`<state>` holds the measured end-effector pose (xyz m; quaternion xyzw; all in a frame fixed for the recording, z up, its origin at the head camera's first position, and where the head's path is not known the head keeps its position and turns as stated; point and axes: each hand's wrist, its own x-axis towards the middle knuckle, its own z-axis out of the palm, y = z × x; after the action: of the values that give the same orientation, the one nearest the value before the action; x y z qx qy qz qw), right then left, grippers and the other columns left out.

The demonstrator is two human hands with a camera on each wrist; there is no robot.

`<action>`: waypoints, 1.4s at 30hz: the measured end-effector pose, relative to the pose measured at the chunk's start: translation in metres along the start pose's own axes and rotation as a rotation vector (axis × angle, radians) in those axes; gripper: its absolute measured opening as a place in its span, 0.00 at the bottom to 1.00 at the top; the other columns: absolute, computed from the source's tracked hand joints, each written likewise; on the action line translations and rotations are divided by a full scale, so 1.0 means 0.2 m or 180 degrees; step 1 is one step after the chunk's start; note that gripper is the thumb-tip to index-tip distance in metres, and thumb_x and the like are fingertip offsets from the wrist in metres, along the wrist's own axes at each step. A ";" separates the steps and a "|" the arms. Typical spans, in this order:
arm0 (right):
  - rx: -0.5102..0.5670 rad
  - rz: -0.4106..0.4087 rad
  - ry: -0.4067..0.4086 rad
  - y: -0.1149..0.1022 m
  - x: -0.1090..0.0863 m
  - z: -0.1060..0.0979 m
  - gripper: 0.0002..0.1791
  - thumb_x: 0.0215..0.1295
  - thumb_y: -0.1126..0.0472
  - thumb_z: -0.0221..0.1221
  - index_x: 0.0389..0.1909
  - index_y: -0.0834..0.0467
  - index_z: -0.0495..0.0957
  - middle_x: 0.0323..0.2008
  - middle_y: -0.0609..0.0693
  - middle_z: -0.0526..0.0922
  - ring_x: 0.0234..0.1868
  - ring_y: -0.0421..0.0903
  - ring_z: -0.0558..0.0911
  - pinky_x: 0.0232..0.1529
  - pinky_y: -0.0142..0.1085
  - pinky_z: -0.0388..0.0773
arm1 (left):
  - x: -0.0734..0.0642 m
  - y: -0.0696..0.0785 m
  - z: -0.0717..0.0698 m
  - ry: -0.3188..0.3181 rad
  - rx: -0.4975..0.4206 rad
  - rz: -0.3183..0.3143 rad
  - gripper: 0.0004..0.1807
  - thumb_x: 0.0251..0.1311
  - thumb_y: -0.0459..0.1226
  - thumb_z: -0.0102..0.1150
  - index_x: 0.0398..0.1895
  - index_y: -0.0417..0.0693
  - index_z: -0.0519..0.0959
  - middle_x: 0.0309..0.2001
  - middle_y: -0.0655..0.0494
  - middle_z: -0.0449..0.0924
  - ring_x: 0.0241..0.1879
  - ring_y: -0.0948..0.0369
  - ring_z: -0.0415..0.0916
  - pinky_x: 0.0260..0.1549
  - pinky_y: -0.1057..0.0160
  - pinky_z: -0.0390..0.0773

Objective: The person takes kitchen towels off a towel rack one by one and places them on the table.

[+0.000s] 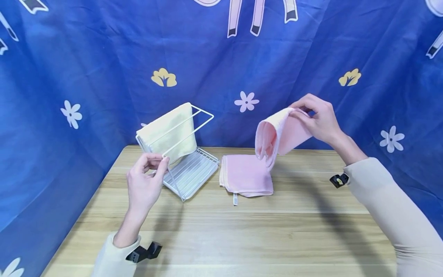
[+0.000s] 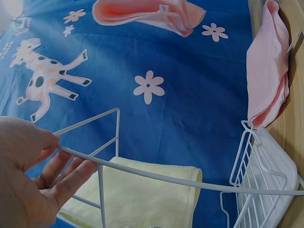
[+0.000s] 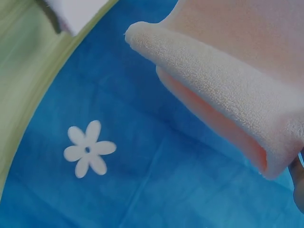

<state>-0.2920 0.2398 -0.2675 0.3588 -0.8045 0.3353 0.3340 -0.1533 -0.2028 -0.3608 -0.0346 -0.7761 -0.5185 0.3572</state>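
Observation:
My left hand [image 1: 143, 184] pinches a thin bar of a white wire rack [image 1: 194, 173] between thumb and fingers. Over the rack's upper bars hangs a pale yellow towel [image 1: 173, 132]; the left wrist view shows the same towel [image 2: 152, 192] below the bar. My right hand [image 1: 320, 119] holds a folded pink towel [image 1: 294, 134] up in the air by its edge, and its lower end droops to the left. The right wrist view is largely filled by this towel [image 3: 213, 71], with only a fingertip at the right edge.
A stack of folded pinkish towels [image 1: 247, 173] lies on the wooden table [image 1: 242, 238] just right of the rack, a small white tag [image 1: 235, 199] sticking out in front. A blue patterned curtain [image 1: 214, 65] hangs close behind the table and along its left side.

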 end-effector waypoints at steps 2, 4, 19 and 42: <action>-0.0028 0.0007 -0.0021 0.01 -0.03 -0.01 0.07 0.61 0.72 0.72 0.39 0.63 0.89 0.34 0.56 0.88 0.38 0.24 0.78 0.42 0.16 0.75 | 0.00 0.00 0.00 0.0003 -0.0004 -0.0006 0.05 0.66 0.29 0.69 0.39 0.33 0.83 0.27 0.81 0.82 0.26 0.79 0.81 0.27 0.82 0.82; -0.0073 0.0017 -0.0038 0.03 -0.06 -0.02 0.07 0.60 0.73 0.73 0.39 0.63 0.89 0.34 0.55 0.88 0.38 0.24 0.77 0.41 0.16 0.75 | 0.00 0.00 0.00 0.0007 -0.0006 -0.0013 0.05 0.66 0.29 0.69 0.39 0.33 0.83 0.27 0.80 0.82 0.26 0.78 0.81 0.27 0.82 0.82; -0.0345 0.0265 -0.0175 0.13 -0.38 -0.10 0.14 0.50 0.76 0.76 0.36 0.57 0.91 0.31 0.49 0.87 0.35 0.24 0.75 0.37 0.17 0.71 | 0.00 0.01 0.01 -0.0026 0.0005 -0.0044 0.05 0.67 0.29 0.68 0.39 0.33 0.83 0.27 0.79 0.81 0.27 0.80 0.80 0.27 0.82 0.82; -0.0686 0.0541 -0.0504 0.16 -0.73 -0.19 0.15 0.49 0.74 0.77 0.34 0.54 0.89 0.28 0.39 0.82 0.30 0.22 0.72 0.30 0.19 0.70 | 0.00 0.00 -0.01 -0.0019 0.0049 -0.0052 0.05 0.67 0.30 0.68 0.40 0.35 0.84 0.27 0.79 0.81 0.27 0.80 0.79 0.27 0.83 0.81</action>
<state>-0.2308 0.3381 -0.3709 0.2769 -0.8872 0.2447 0.2765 -0.1519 -0.2038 -0.3602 -0.0271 -0.7814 -0.5154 0.3508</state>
